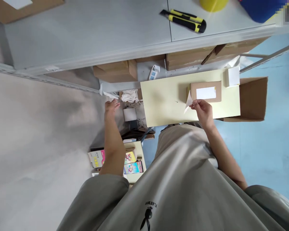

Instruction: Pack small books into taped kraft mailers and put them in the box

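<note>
My right hand (202, 110) pinches a small white slip of paper (188, 102), its fingers closed at the slip's edge. Just behind it, a small brown cardboard box (194, 92) with a white label (205, 93) lies on a pale yellow board (163, 109). Out to the left, my left hand (112, 106) is stretched away from my body with its fingers apart and nothing visible in them. Close to its fingertips are white paper strips (110, 95) by the shelf's leg and a container of crumpled white strips (130, 96).
A grey shelf (98, 32) bears a yellow-black utility knife (184, 21) and a yellow roll (213, 4). Beneath stand brown cartons (190, 58). A small white box (232, 77) sits at the board's right end, near an open carton (253, 99). Colourful boxes (132, 167) lie lower left.
</note>
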Tool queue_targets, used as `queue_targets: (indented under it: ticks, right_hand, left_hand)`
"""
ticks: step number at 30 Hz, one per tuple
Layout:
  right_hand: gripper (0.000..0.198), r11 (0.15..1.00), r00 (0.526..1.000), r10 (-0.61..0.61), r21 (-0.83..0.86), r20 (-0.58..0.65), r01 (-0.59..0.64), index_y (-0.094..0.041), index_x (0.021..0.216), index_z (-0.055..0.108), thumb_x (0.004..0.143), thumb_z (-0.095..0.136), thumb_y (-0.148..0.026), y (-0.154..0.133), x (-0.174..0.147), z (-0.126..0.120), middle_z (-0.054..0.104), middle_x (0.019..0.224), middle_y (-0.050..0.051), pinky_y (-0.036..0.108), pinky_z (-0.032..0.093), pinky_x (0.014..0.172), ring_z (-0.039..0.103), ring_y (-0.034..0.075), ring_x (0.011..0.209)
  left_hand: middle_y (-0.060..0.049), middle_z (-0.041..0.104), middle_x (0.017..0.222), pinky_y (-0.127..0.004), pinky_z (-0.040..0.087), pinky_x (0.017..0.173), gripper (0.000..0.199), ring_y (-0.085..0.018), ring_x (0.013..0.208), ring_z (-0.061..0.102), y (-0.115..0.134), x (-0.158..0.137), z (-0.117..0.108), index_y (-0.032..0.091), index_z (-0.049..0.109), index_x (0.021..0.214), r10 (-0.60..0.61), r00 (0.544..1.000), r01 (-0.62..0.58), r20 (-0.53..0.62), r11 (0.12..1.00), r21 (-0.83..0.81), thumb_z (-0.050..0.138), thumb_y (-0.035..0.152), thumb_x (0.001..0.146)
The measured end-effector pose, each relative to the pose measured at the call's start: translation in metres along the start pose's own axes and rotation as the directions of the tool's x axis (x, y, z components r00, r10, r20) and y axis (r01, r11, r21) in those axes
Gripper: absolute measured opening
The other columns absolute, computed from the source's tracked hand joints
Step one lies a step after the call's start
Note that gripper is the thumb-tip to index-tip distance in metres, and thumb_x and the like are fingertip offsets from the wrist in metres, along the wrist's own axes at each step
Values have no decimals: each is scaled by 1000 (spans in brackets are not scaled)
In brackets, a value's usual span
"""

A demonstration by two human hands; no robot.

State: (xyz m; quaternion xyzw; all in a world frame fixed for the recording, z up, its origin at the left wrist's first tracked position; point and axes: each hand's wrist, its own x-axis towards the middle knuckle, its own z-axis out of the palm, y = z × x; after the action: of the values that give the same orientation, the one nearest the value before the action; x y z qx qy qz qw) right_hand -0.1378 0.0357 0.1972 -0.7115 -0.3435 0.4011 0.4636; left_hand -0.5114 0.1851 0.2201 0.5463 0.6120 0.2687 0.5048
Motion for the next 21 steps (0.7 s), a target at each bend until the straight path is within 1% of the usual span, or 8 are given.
queue_targets:
  ticks: [3,5,8,11,14,16,19,21]
  right_hand:
    - [59,1000,1000,2,21,-15,-2,-25,95,74,95,81,-84,0,1,-3,78,89,7,46,72,90,82,26,91]
    - [57,1000,999,13,27,-31,-12,-25,94,74,95,82,-82,2,4,-8,78,88,7,47,72,91,82,26,92]
    - [54,1000,999,25,17,-40,-24,-24,96,73,97,81,-78,5,11,-18,78,89,6,47,71,94,82,25,93]
    - [48,999,1000,-27,-37,-8,27,-24,100,72,103,77,-72,4,21,-29,79,92,6,45,70,94,82,24,95]
    - [37,976,984,-171,-127,51,177,-25,103,71,111,70,-61,0,27,-37,79,102,7,43,70,92,80,22,96]
    - [29,936,952,-281,-186,120,300,-25,104,71,115,66,-51,-2,28,-39,78,108,7,42,70,91,79,22,97]
    - [20,862,891,-387,-249,236,441,-25,108,72,117,62,-40,-1,27,-42,79,115,9,42,70,91,78,23,100]
    - [18,830,865,-399,-281,303,482,-25,112,74,118,60,-36,1,28,-47,79,120,11,44,70,93,79,25,104]
  left_hand:
    - [4,83,96,-33,59,107,59,-8,104,76,4,13,7,21,66,98,15,999,-15,30,1000,6,69,79,101]
    - [5,82,93,-32,58,107,61,-7,102,74,-4,26,24,21,62,94,-21,1000,22,22,999,-26,66,81,101]
    - [2,82,95,-33,59,101,64,-8,97,74,-22,37,73,22,55,88,-132,991,128,-24,984,-127,67,85,97]
    - [-7,87,117,-37,63,102,63,-16,107,81,-26,22,143,21,64,98,-149,987,161,66,959,-234,77,82,91]
    - [-15,83,142,-45,65,113,65,-27,126,83,-5,-12,205,24,71,116,-34,970,134,239,898,-418,84,82,89]
    - [-15,79,151,-49,64,119,63,-30,130,83,14,-32,233,27,71,123,32,959,122,281,848,-515,85,80,93]
    - [-12,79,148,-48,63,122,58,-28,133,81,35,-47,261,28,70,121,50,969,110,243,790,-603,90,74,93]
    - [-8,81,140,-43,65,117,56,-26,131,80,41,-49,276,28,70,116,18,982,105,188,773,-625,96,70,90]
